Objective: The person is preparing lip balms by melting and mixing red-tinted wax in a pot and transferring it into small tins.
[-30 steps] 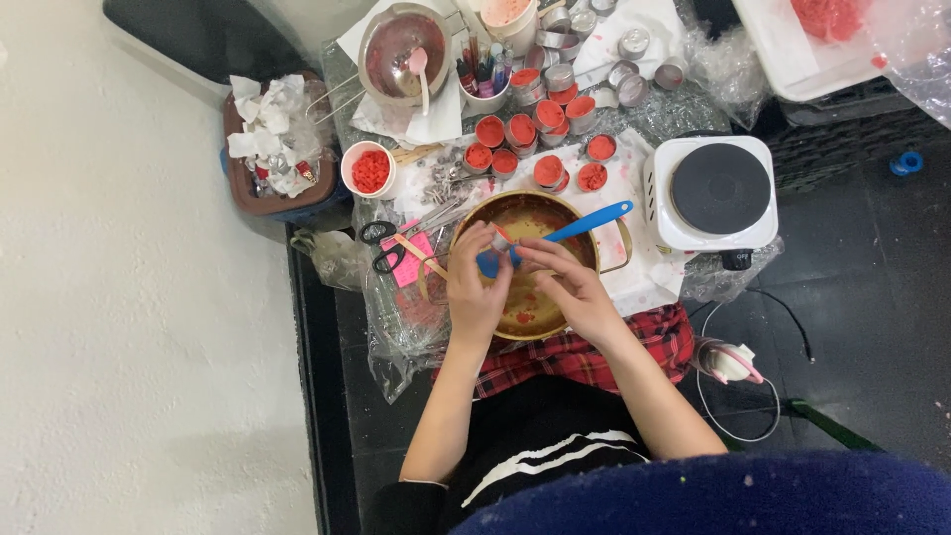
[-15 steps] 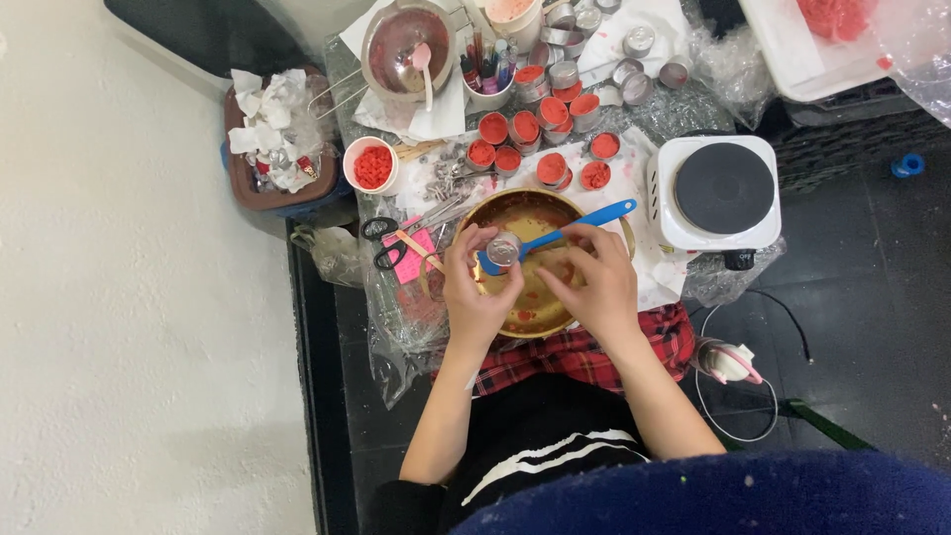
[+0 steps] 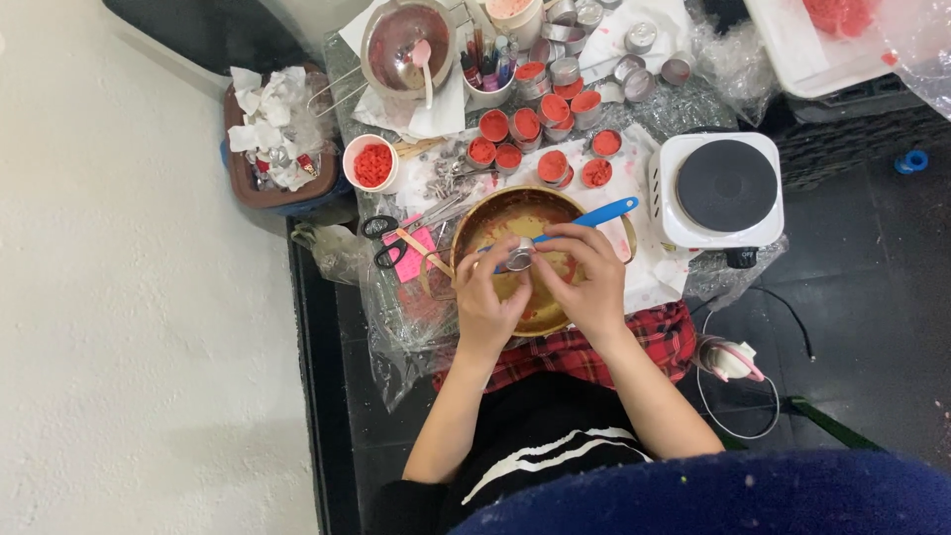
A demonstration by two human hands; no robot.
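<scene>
where fingers meet, small tin half-hidden

A small round metal tin sits pinched between the fingertips of both hands, held just above a wide brass-coloured bowl. The tin is silvery, shallow, its open side tilted towards the camera. The bowl's inside is smeared with reddish residue, and a blue-handled tool rests across its rim

Beyond the fingertips: eight red-filled tins, one white cup of red bits, one pair of scissors. Right of the fingers: one hotplate.
</scene>
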